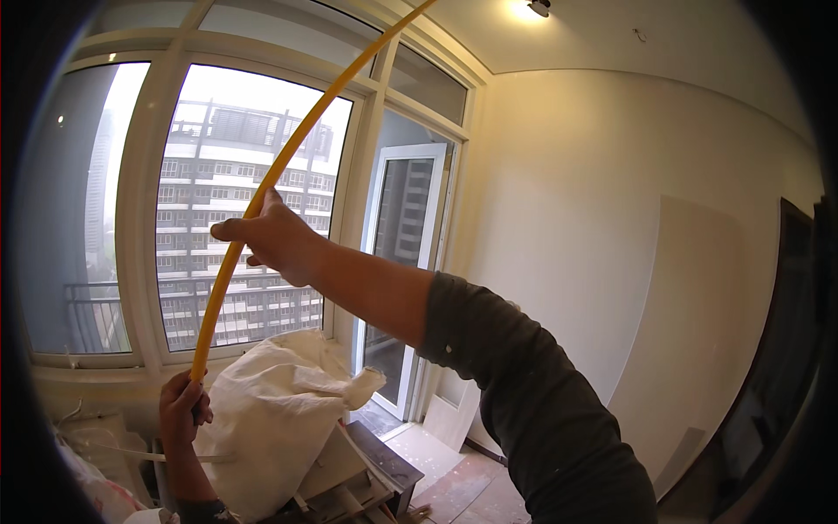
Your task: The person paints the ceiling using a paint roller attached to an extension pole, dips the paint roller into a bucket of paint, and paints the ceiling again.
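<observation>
Left hand: closed round the lower end of a long yellow strip, fingers curled in; whether it also holds something darker there cannot be told. Right hand: reaches across from the right and meets the same strip higher up, thumb over it, grasp narrow; firmness of the pinch not readable. Strip runs from the left hand up past the right hand, bowed, in front of the window, and leaves view at the top; upper end not visible. Just right of the left hand, a crumpled white sheet drapes over a pile of boards, its loose corner hanging toward the pile's right edge. The pile stands on the floor, near its window-side edge; beyond it, a white-framed door stands ajar, and a pale wall runs off to the right. Risks, judged: the strip looks slender and already curves, so pushing from below could make it buckle at mid-length; a slack upper pinch would let it swing against the glass; a low sweep of the left arm could snag the sheet and pull loose boards with it.
</observation>
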`<state>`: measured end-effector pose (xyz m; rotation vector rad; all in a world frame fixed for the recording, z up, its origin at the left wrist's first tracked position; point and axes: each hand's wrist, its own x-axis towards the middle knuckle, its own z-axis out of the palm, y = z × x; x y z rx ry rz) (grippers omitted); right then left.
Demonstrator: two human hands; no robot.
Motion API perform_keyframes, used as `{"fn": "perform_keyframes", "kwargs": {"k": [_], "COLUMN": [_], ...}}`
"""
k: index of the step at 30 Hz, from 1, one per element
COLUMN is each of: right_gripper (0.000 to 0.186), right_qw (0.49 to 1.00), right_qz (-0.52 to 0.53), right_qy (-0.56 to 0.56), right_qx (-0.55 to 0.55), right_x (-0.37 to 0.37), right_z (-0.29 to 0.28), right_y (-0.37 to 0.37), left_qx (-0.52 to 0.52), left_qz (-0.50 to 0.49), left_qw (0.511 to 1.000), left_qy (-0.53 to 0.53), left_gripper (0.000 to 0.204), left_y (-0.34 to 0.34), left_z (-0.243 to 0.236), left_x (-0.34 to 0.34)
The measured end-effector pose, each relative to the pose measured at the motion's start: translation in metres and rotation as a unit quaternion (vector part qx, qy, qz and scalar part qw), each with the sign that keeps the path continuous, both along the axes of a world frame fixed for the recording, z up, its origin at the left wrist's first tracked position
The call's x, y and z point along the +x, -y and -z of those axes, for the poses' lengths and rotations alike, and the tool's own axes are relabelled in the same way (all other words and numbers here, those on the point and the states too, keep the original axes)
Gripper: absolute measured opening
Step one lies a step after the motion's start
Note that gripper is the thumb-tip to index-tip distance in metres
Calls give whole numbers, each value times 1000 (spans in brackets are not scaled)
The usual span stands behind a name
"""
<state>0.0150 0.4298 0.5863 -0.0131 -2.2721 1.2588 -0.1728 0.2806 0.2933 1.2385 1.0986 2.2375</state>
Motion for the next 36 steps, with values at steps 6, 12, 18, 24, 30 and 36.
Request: {"fn": "perform_keyframes", "kwargs": {"k": [6, 12, 18, 24, 30, 36], "right_gripper": [94, 93, 77, 63, 57, 59], "right_qw": [999, 995, 988, 970, 960, 951], "right_qz": [43, 87, 136, 214, 234, 236], "right_qy": [-20, -43, -68, -105, -134, -174], "right_qx": [0, -6, -13, -40, -70, -102], "right_x": [33, 72, 114, 156, 202, 232], "right_z": [-16, -30, -45, -68, -83, -91], "right_y": [-65, -141, -224, -313, -390, -442], "left_qx": [-5, -23, -19, -26, -42, -42], "left_qz": [16, 40, 68, 82, 97, 114], "left_qw": [1000, 999, 997, 995, 992, 990], "left_qy": [-9, -7, -32, -52, -67, -69], "left_gripper": [32, 30, 31, 30, 31, 31], "left_y": [-76, -158, -246, -334, -414, -472], "left_z": [-21, -50, -76, -107, -129, -145], "left_x": [21, 64, 107, 161, 209, 246]}}
